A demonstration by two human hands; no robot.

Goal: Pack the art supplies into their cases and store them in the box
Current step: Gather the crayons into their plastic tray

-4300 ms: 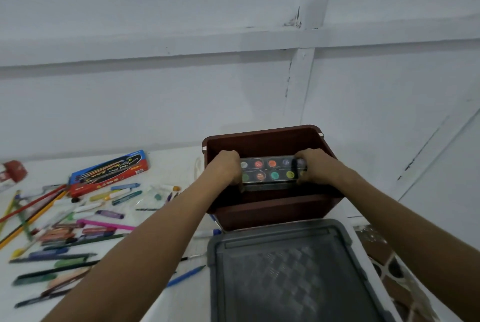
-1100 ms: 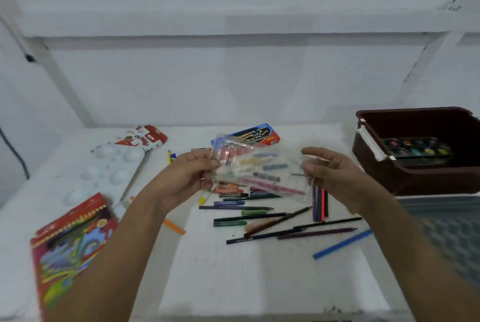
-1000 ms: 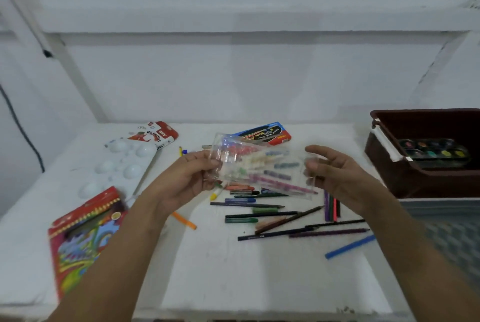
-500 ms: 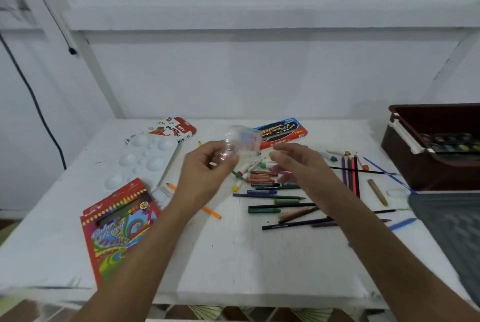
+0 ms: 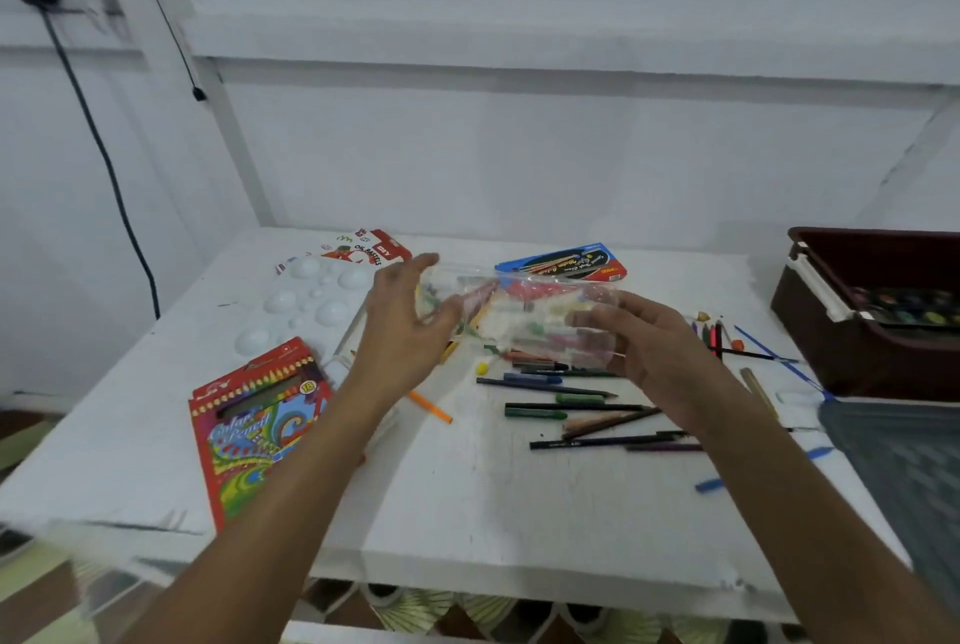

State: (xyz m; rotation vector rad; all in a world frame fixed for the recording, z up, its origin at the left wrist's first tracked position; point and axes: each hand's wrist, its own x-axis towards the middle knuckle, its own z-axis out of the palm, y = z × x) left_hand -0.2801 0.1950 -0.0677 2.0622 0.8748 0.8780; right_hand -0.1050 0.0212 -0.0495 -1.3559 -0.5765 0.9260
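Clear plastic pouch point(image 5: 524, 318), see-through and blurred, is held up above the middle of the white table point(image 5: 467, 498), between both hands. The left hand point(image 5: 402, 331) has its fingers spread and loosely curved against the pouch's left end; whether it truly grips cannot be told. The right hand point(image 5: 647, 347) holds the right end, fingers curled around the plastic.

Under the pouch, loose pens and pencils point(image 5: 576, 404) lie scattered across the table's centre, an orange one point(image 5: 431, 407) just beside the left wrist. A blue marker box point(image 5: 563, 265) sits near the far edge. A red colour-pencil box point(image 5: 260, 427) lies toward the near left corner, with a white paint palette point(image 5: 306, 303) beyond it and an oil pastels pack point(image 5: 371, 248) at the far edge. At the right edge stands the brown storage box point(image 5: 852, 352), a watercolour set point(image 5: 914, 308) inside it. A grey lid point(image 5: 904, 466) lies just in front of the box.
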